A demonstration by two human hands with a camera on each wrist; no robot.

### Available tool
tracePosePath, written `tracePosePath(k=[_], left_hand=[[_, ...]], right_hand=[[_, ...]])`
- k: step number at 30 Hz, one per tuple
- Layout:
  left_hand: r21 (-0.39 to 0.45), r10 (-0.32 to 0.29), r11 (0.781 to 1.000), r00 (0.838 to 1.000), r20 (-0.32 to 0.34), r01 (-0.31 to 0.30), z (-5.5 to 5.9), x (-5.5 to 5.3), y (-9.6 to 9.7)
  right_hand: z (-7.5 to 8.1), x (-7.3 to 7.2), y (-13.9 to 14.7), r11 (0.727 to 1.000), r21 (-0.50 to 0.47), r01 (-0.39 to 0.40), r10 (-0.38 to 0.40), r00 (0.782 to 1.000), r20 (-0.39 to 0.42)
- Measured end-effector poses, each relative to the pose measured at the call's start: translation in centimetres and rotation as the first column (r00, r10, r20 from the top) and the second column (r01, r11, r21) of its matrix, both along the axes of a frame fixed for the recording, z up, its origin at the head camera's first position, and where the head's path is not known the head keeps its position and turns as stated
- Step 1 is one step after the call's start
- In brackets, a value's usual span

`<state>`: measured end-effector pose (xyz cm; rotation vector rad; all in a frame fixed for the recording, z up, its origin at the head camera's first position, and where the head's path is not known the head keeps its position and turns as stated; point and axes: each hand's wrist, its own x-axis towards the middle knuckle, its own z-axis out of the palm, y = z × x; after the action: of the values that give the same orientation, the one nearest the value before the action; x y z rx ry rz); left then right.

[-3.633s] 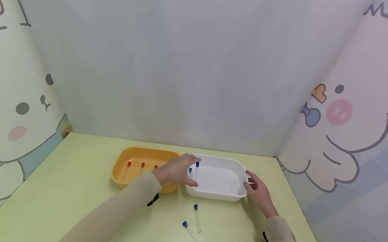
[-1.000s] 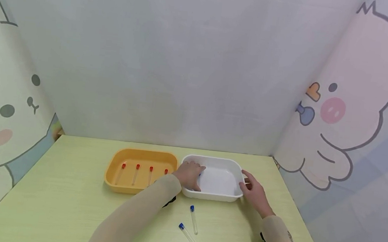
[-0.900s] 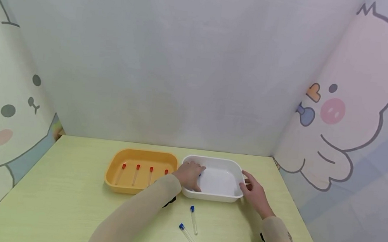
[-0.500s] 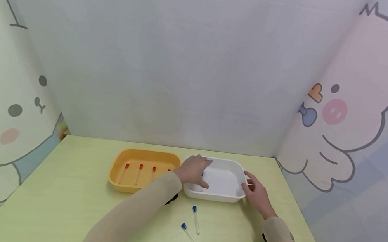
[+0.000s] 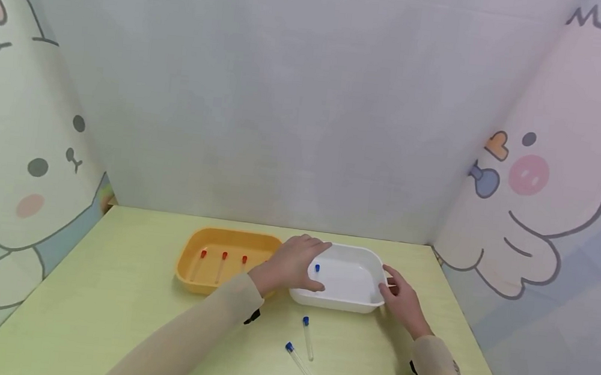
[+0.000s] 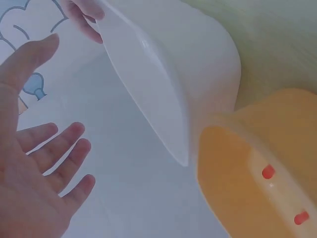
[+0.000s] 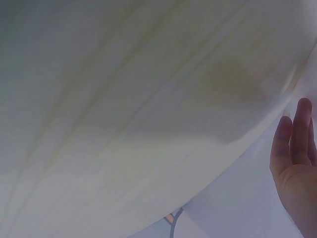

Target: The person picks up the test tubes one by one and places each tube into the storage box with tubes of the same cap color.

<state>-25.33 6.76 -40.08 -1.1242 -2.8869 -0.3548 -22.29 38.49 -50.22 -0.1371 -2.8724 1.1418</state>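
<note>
My left hand (image 5: 298,264) hovers over the left end of the white tray (image 5: 346,303), thumb and fingers spread apart. Nothing is in it; the left wrist view shows the bare palm (image 6: 29,183). Beyond its fingers, a blue-capped test tube (image 5: 317,268) lies inside the tray, partly hidden. At the tray's right end my right hand (image 5: 404,300) holds the rim with thumb and fingertips. Two more blue-capped tubes, one nearer the tray (image 5: 308,338) and one closer to me (image 5: 300,362), lie on the table.
An orange tray (image 5: 193,286) stands left of the white one, with several red-capped tubes (image 5: 224,256) in a row. My left forearm (image 5: 194,334) crosses in front of its right end. A pale curtain (image 5: 287,102) hangs behind the table (image 5: 78,299).
My left hand has risen out of the white tray and drawn back slightly, its fingers spreading, and the blue-capped tube there has come into view. My right hand has stayed at the rim.
</note>
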Motion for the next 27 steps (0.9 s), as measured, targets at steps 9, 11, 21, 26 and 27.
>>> tracePosePath(k=[9, 11, 21, 26, 27], left_hand=[[0.02, -0.004, 1.0, 0.997, -0.077, 0.005, 0.5, 2.8, -2.3], [0.024, -0.007, 1.0, 0.996, -0.085, 0.009, 0.3, 3.4, -2.5], [0.003, -0.033, 0.999, 0.998, -0.055, 0.033, -1.4, 6.6, -1.8], [0.002, -0.053, 0.999, 0.998, -0.016, 0.053, -2.6, 8.2, -1.2], [0.007, -0.056, 0.998, 0.998, -0.003, 0.056, -2.8, 8.5, -1.1]], right_hand=[[0.2, 0.1, 0.0, 1.0, 0.009, -0.002, 0.002, 1.0, 0.0], [0.3, 0.2, 0.0, 1.0, 0.011, 0.0, 0.0, 1.0, 0.004], [0.7, 0.4, 0.4, 1.0, -0.006, -0.013, 0.013, 1.0, 0.012], [0.5, 0.5, 0.8, 1.0, -0.011, -0.024, 0.024, 1.0, 0.013], [0.5, 0.5, 0.8, 1.0, -0.012, -0.023, 0.023, 1.0, 0.015]])
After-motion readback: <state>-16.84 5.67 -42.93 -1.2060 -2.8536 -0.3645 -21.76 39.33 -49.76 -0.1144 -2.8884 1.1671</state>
